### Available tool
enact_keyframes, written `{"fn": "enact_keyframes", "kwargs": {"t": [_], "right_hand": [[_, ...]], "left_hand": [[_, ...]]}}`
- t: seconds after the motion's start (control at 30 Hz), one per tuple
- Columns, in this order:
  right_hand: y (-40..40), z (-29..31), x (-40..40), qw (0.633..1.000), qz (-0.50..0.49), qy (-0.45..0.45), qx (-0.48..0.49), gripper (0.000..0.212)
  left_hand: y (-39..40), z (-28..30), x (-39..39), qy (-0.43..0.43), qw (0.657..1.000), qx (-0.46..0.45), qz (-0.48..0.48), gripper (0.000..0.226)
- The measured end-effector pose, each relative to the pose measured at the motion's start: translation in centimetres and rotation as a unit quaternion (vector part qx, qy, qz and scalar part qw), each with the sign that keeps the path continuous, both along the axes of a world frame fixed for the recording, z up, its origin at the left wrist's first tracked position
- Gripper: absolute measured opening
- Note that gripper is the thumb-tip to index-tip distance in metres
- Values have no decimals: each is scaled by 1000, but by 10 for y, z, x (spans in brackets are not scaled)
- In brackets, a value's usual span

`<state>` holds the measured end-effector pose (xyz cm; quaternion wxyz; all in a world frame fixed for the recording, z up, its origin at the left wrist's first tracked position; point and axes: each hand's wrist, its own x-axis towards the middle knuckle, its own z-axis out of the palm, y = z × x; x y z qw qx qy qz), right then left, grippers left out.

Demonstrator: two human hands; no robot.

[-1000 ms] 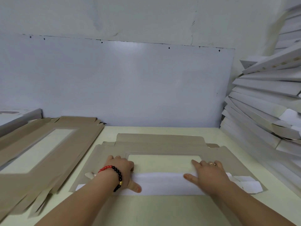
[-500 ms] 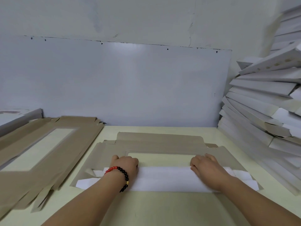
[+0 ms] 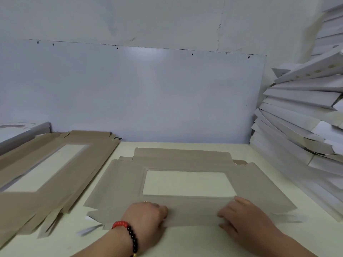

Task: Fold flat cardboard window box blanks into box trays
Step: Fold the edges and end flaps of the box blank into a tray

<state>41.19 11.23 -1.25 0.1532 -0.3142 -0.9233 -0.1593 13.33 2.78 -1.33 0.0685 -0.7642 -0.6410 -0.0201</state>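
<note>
A flat brown cardboard window box blank (image 3: 118,184) lies in front of me on the cream table (image 3: 185,243), its rectangular window cut-out in the middle. Its near flap lies flat with the brown side up. My left hand (image 3: 146,216), with a red and black bead bracelet at the wrist, has its fingers curled on the left part of that near flap. My right hand (image 3: 245,216) rests on the right part of the flap, fingers fairly straight. White tabs show at the blank's near left corner.
A stack of flat brown window blanks (image 3: 46,173) lies at the left. Folded white box trays (image 3: 300,127) are piled high along the right edge. A grey wall panel (image 3: 148,93) closes off the back of the table.
The near flap, folded over with its white side up and pressed by both hands, now lies opened out flat, brown side up. Both hands have drawn back toward me to the near edge.
</note>
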Motion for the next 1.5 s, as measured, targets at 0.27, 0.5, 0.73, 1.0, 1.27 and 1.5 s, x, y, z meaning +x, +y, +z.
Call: {"fn": "enact_keyframes", "kwargs": {"t": [0.27,0.5,0.73,1.0,1.27,1.5], "right_hand": [[-33,-37,-48,997,59,0,50,42],[-24,-24,-13,999,11,14,-29,36],[-11,7,34,989,-82,24,-118,43],[24,17,20,956,-228,-33,-183,55],[-2,-2,-73,975,-207,-1,-84,65],[-8,-25,-104,976,-158,-27,-144,57]], "left_hand": [[-9,-10,52,17,998,35,-46,39],[-22,-7,16,8,997,35,-64,18],[-36,-1,-44,-34,999,18,-14,50],[3,23,-61,-38,986,-95,129,48],[35,2,19,11,979,-66,193,57],[42,-31,26,-47,985,-96,136,60]]}}
